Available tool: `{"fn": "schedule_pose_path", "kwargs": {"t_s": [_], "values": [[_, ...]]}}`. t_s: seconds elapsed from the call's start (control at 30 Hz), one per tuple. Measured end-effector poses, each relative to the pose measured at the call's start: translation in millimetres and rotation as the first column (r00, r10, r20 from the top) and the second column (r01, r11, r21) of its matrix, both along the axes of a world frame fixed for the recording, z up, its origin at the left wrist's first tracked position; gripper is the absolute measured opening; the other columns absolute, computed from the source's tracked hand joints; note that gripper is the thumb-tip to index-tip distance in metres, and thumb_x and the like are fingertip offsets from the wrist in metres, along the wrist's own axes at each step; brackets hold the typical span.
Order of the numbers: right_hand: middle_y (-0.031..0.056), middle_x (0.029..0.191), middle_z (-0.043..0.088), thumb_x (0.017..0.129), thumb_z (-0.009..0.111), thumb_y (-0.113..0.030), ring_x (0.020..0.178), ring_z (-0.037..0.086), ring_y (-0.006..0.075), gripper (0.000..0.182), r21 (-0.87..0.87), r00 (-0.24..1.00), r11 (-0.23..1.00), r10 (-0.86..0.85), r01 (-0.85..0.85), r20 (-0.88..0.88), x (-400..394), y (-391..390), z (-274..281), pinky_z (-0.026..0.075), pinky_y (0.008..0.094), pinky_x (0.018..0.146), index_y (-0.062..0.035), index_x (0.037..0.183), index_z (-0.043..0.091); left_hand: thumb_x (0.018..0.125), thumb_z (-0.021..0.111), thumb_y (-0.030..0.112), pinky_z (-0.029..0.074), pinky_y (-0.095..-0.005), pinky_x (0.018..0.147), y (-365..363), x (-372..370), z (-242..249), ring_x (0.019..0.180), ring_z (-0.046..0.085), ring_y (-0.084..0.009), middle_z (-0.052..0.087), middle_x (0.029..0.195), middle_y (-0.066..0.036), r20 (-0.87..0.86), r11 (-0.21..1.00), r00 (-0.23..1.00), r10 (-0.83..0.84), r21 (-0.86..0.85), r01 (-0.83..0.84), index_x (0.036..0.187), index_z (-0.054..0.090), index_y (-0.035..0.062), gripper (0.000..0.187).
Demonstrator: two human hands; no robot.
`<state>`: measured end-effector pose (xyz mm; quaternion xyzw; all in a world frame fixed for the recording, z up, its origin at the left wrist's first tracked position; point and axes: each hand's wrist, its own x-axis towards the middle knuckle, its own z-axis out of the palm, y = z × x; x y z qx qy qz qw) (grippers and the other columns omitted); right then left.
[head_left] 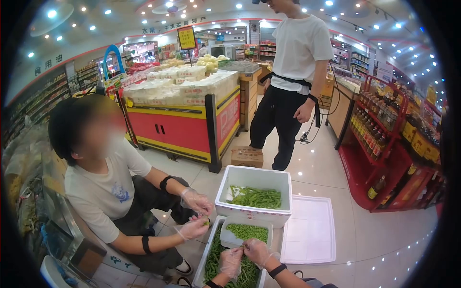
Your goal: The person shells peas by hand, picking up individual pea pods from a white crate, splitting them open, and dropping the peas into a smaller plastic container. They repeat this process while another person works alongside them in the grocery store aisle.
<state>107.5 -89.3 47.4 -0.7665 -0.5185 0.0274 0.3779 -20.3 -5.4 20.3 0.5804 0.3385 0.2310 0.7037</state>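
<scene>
With left hand [230, 263] and right hand [257, 253] close together, grip impossible to tell, press gently. Keep low by the peas [250, 232], limiting scatter outside the tub [270, 234].

- Foam box [254, 211]: white, matt, lightly grained foam.
- Tub [269, 236] just in front of the foam box: pale, smooth plastic.
- Left hand [230, 263] and right hand [258, 253], in front of the foam box: clear, wrinkled, thin plastic gloves, shiny in places.
- Flat lid [308, 229] right of the foam box: smooth white foam, soft sheen.
- Carton [247, 157] behind the foam box: matt brown cardboard.
- Floor tiles [312, 178] around the foam box: smooth, glossy, mirroring lights.
- Shirt [301, 45] beyond the foam box: soft, matt white cloth.
</scene>
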Motion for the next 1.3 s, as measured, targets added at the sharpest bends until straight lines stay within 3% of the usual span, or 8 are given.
{"fn": "schedule_pose_path", "kwargs": {"t_s": [0.17, 0.27, 0.43, 0.57, 0.77, 0.83, 1.07, 1.3], "values": [[0.0203, 0.085, 0.070, 0.083, 0.068, -0.014, 0.079, 0.069, 0.0366, 0.016, 0.053, 0.995, 0.995, -0.082, 0.085, -0.060, 1, -2, 3, 0.056, 0.0435, 0.071, -0.0041, 0.094, 0.073, 0.098, 0.064, 0.023, 0.045, -0.0283, 0.059, 5, 4, 3, 0.064, 0.052, -0.0081, 0.061, 0.071, 0.001, -0.036, 0.979, 0.999, -0.036, 0.199, 0.043, 0.089, 0.072, -0.0019, 0.028], [0.0153, 0.077, 0.073, 0.089, 0.065, -0.022, 0.073, 0.073, 0.0234, 0.021, -0.173, 0.734, 0.957, -0.290, 0.234, -0.614, -1, -2, 52, 0.056, 0.0352, 0.066, -0.0032, 0.090, 0.073, 0.099, 0.058, 0.020, 0.044, -0.0314, 0.063, 9, 1, 32, 0.070, 0.050, -0.0092, 0.057, 0.070, 0.000, -0.080, 0.955, 0.995, -0.067, 0.282, 0.087, 0.086, 0.070, 0.0000, 0.026], [0.0057, 0.075, 0.068, 0.084, 0.069, -0.009, 0.064, 0.060, 0.0107, 0.013, 0.065, 0.310, 0.791, -0.161, 0.608, -0.937, 31, -8, 3, 0.046, 0.0253, 0.058, 0.0018, 0.091, 0.071, 0.101, 0.059, 0.014, 0.056, -0.0296, 0.075, 2, 5, 25, 0.077, 0.069, -0.0166, 0.072, 0.090, -0.012, 0.098, 0.982, 0.995, 0.024, -0.187, -0.005, 0.100, 0.068, -0.0094, 0.026], [0.0061, 0.076, 0.069, 0.083, 0.068, -0.008, 0.068, 0.063, 0.0125, 0.012, -0.056, 0.238, 0.801, -0.243, 0.596, -0.940, 59, -10, -17, 0.049, 0.0261, 0.061, 0.0033, 0.088, 0.070, 0.102, 0.060, 0.012, 0.063, -0.0330, 0.077, 5, 11, 27, 0.080, 0.073, -0.0253, 0.071, 0.096, -0.022, 0.084, 0.964, 0.995, 0.061, -0.265, -0.037, 0.108, 0.062, -0.0157, 0.029], [0.0144, 0.081, 0.071, 0.082, 0.064, -0.008, 0.077, 0.069, 0.0196, 0.024, -0.372, 0.623, 0.841, -0.541, 0.393, -0.565, 72, -3, -20, 0.055, 0.0319, 0.074, 0.0057, 0.099, 0.072, 0.102, 0.060, 0.014, 0.063, -0.0328, 0.078, 9, 12, 31, 0.083, 0.073, -0.0251, 0.071, 0.099, -0.023, 0.099, 0.952, 0.989, 0.109, -0.298, -0.075, 0.109, 0.061, -0.0155, 0.030], [0.0176, 0.086, 0.073, 0.084, 0.063, -0.011, 0.080, 0.071, 0.0240, 0.028, -0.111, 0.819, 0.820, -0.570, 0.561, -0.068, 70, -4, -37, 0.055, 0.0350, 0.077, 0.0014, 0.106, 0.074, 0.103, 0.059, 0.016, 0.062, -0.0323, 0.080, 9, 12, 36, 0.086, 0.073, -0.0241, 0.071, 0.101, -0.022, 0.046, 0.946, 0.992, 0.115, -0.310, -0.095, 0.110, 0.061, -0.0153, 0.032], [0.0149, 0.091, 0.072, 0.087, 0.068, -0.011, 0.079, 0.070, 0.0229, 0.018, 0.024, 0.806, 0.988, -0.110, 0.153, -0.582, 15, -3, 29, 0.055, 0.0325, 0.075, 0.0006, 0.099, 0.072, 0.104, 0.059, 0.019, 0.059, -0.0288, 0.074, 15, 9, 23, 0.084, 0.071, -0.0197, 0.072, 0.096, -0.016, 0.106, 0.942, 0.987, 0.120, -0.327, -0.079, 0.111, 0.063, -0.0120, 0.032], [0.0135, 0.091, 0.065, 0.081, 0.068, 0.002, 0.080, 0.066, 0.0286, 0.014, 0.025, 0.956, 0.999, 0.053, -0.048, -0.289, -15, 2, 29, 0.054, 0.0362, 0.071, 0.0006, 0.095, 0.069, 0.100, 0.066, 0.020, 0.050, -0.0251, 0.062, 12, 10, 23, 0.067, 0.054, -0.0070, 0.063, 0.081, 0.000, -0.040, 0.974, 0.987, 0.155, -0.163, -0.160, 0.109, 0.071, -0.0050, 0.027]]}}
